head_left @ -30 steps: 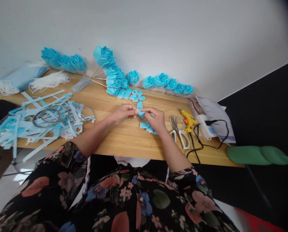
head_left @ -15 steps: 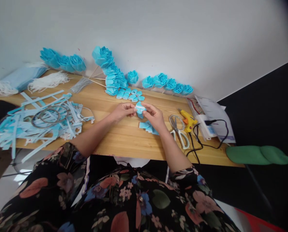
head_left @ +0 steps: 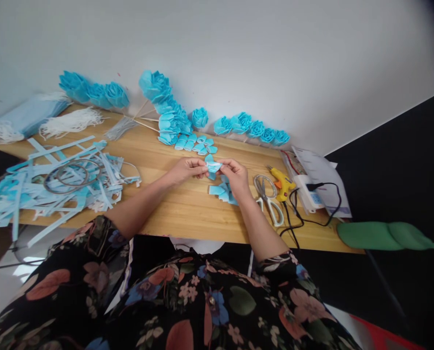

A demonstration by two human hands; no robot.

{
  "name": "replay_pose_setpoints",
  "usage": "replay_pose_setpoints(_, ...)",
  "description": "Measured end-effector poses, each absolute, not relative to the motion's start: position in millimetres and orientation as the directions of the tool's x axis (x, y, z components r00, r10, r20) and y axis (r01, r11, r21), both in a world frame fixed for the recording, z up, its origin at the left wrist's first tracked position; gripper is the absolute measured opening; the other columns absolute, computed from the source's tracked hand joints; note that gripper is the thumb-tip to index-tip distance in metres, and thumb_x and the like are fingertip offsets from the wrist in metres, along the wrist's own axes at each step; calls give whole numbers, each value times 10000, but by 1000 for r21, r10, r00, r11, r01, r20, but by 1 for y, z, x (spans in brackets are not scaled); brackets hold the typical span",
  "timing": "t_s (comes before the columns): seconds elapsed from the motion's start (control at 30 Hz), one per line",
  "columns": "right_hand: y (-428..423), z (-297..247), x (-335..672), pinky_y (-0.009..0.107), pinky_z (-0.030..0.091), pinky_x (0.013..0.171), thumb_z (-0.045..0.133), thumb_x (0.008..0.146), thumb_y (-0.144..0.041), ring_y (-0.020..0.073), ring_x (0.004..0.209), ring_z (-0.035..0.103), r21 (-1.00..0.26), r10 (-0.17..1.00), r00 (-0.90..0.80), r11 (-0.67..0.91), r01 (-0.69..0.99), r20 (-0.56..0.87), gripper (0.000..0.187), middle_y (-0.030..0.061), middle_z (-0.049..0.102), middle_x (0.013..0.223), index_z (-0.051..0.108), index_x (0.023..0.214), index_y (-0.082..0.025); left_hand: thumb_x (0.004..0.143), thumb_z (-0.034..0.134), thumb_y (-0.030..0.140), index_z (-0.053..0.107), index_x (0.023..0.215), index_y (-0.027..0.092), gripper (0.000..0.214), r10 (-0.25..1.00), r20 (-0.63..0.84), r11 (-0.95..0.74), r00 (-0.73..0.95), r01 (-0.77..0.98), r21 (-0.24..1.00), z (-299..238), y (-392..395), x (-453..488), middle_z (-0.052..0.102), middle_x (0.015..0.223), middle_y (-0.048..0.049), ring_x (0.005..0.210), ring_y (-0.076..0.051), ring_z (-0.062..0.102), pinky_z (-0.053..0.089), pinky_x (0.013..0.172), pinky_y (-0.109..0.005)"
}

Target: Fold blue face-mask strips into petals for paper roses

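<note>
Between my two hands, above the middle of the wooden table, is a small light-blue fabric piece [head_left: 213, 167], partly folded, with a paler band across it. My left hand [head_left: 190, 170] pinches its left end between thumb and fingers. On the other side my right hand [head_left: 235, 176] grips the right end the same way. A few cut blue pieces [head_left: 220, 191] lie just below, partly behind my right hand. Beyond my hands several folded blue petals [head_left: 196, 142] rest in short rows. The fingertips hide part of the held piece.
Blue fabric flowers [head_left: 171, 121] on sticks line the wall. Scissors [head_left: 269, 201], a yellow glue gun [head_left: 281, 183] and a power strip [head_left: 310, 194] with black cords lie right. A heap of blue strips [head_left: 71, 180] covers the left, near mask stacks [head_left: 38, 116]. A green object [head_left: 380, 236] juts out at the right edge.
The held piece has turned and its pale band is now stretched level between my fingers. My hands have shifted slightly apart and down. The view has moved a little.
</note>
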State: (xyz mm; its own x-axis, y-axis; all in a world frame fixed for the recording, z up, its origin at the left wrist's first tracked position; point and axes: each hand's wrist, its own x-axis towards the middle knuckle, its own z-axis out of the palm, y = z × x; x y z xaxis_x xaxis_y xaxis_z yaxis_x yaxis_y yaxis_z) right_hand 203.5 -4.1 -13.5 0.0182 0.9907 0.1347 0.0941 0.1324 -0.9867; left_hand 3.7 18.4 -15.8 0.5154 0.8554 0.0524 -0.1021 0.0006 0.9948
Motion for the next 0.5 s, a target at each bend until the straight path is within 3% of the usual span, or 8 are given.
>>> replay_pose_setpoints(0.3, -3, -14, 204, 315, 568, 720, 707, 737, -391, 163, 686, 679, -989, 987, 80, 133, 71, 139, 232, -7, 718, 715, 721, 886, -214, 784, 766, 565, 705, 892, 121, 461, 811, 43, 85, 583, -191, 978, -18, 17, 3, 702, 794, -45, 647, -93, 581, 457, 654, -231)
replay_pose_setpoints(0.5, -4, -15, 205, 318, 573, 755, 678, 783, -403, 168, 751, 688, -975, 980, 58, 181, 131, 190, 252, 11, 750, 815, 729, 946, -218, 798, 750, 585, 654, 1011, 137, 505, 894, -26, 171, 447, -288, 942, -16, 18, 3, 681, 776, -34, 621, -111, 604, 448, 597, -237)
